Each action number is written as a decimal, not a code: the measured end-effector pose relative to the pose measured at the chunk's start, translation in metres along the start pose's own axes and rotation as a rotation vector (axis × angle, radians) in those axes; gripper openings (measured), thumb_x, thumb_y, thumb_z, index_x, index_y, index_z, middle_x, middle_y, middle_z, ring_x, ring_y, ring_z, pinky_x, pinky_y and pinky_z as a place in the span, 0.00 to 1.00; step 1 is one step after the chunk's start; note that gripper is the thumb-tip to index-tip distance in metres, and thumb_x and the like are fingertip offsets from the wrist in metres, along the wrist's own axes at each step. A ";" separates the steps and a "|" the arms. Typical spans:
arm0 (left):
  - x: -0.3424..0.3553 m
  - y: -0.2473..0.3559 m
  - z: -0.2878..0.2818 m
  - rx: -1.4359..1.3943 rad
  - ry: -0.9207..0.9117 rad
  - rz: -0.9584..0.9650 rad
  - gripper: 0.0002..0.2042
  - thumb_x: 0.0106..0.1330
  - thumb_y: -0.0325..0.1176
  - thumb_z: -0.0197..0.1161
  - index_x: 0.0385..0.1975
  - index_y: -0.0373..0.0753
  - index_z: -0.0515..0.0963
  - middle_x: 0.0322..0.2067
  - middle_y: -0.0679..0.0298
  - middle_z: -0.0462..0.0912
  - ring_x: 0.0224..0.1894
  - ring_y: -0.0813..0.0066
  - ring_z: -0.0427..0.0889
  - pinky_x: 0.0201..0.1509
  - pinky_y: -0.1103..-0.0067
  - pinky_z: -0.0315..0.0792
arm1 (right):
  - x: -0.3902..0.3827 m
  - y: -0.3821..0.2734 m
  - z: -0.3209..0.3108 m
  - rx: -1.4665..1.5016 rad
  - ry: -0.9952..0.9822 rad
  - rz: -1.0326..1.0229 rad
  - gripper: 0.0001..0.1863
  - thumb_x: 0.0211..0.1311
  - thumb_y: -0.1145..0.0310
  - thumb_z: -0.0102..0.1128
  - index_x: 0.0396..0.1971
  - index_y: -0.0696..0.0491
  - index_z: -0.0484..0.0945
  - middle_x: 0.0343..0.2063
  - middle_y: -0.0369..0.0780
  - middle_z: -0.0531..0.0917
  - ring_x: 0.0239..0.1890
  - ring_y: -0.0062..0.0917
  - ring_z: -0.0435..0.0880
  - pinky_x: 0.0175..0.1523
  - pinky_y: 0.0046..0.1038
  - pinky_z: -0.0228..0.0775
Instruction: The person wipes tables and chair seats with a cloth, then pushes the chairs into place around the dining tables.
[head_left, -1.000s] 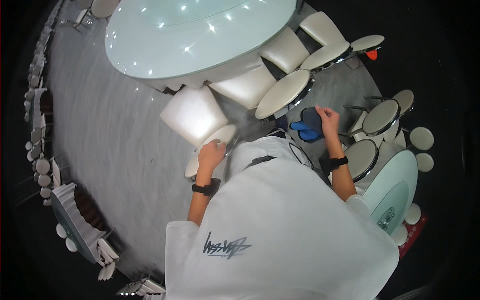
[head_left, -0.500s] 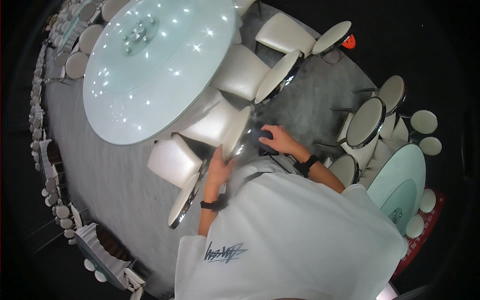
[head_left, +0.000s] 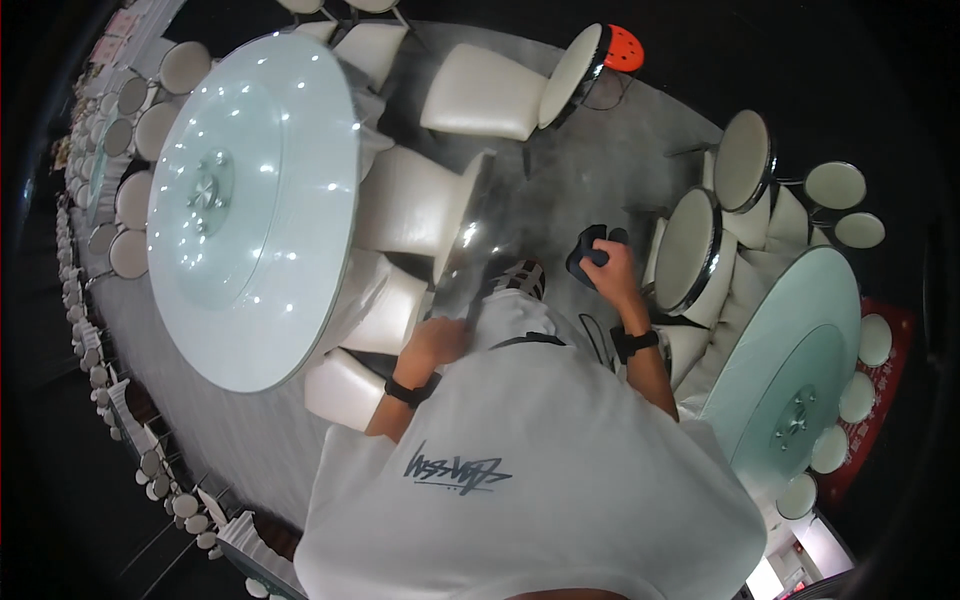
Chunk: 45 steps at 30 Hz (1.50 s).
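Note:
My left hand [head_left: 435, 340] is low and left of my legs, beside the backs of white padded chairs [head_left: 376, 316]; its fingers are blurred, and I cannot tell whether they touch a chair. My right hand [head_left: 612, 268] grips a dark, folded glove-like item [head_left: 582, 250] above the grey floor, just left of another chair with an oval back [head_left: 683, 250]. A patterned shoe [head_left: 522, 276] shows below me, between my hands.
A large round glass-topped table [head_left: 300, 215] with a turntable is on my left, ringed by white chairs [head_left: 480, 90]. A second round table [head_left: 750, 330] is at right. An orange perforated object [head_left: 624, 48] sits beyond the chairs. More tables and chairs line the far left.
The view has turned, shifting the large table down and leftward. My left hand has moved on past several chair backs. The blue part of the item in my right hand is hidden now.

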<state>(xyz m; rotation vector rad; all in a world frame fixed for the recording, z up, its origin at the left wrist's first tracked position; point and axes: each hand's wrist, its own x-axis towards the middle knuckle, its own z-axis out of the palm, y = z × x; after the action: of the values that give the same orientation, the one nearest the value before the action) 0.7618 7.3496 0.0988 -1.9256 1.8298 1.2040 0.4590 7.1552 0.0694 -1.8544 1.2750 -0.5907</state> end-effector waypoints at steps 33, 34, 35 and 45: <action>0.476 0.213 -0.252 -0.506 0.625 -0.237 0.45 0.55 0.33 0.70 0.76 0.39 0.57 0.69 0.40 0.68 0.63 0.41 0.76 0.66 0.61 0.73 | 0.567 0.176 -0.086 0.950 -0.799 0.767 0.19 0.62 0.60 0.70 0.50 0.52 0.82 0.45 0.35 0.85 0.46 0.26 0.84 0.51 0.27 0.78; 0.474 0.215 -0.249 -0.518 0.644 -0.260 0.45 0.55 0.33 0.70 0.76 0.39 0.57 0.69 0.40 0.68 0.63 0.41 0.76 0.66 0.61 0.73 | 0.571 0.181 -0.081 0.935 -0.828 0.760 0.19 0.62 0.60 0.70 0.50 0.52 0.82 0.45 0.35 0.85 0.46 0.26 0.84 0.51 0.27 0.78; 0.472 0.218 -0.248 -0.546 0.694 -0.250 0.44 0.55 0.33 0.70 0.75 0.40 0.59 0.69 0.40 0.68 0.65 0.42 0.74 0.67 0.61 0.71 | 0.576 0.183 -0.077 0.873 -0.837 0.847 0.19 0.60 0.60 0.70 0.49 0.52 0.81 0.44 0.36 0.84 0.46 0.26 0.84 0.51 0.28 0.78; 0.476 0.213 -0.253 -0.423 0.869 -0.171 0.39 0.51 0.34 0.67 0.69 0.36 0.69 0.63 0.44 0.76 0.56 0.44 0.82 0.55 0.60 0.78 | 0.583 0.185 -0.080 0.771 -0.881 0.990 0.23 0.62 0.63 0.61 0.54 0.59 0.77 0.48 0.45 0.86 0.51 0.39 0.85 0.61 0.39 0.76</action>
<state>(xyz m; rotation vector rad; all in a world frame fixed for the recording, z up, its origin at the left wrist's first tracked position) 0.6144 6.7950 0.0149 -3.1306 1.7466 0.7818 0.5224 6.5572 -0.0683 -0.5408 0.9516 0.2655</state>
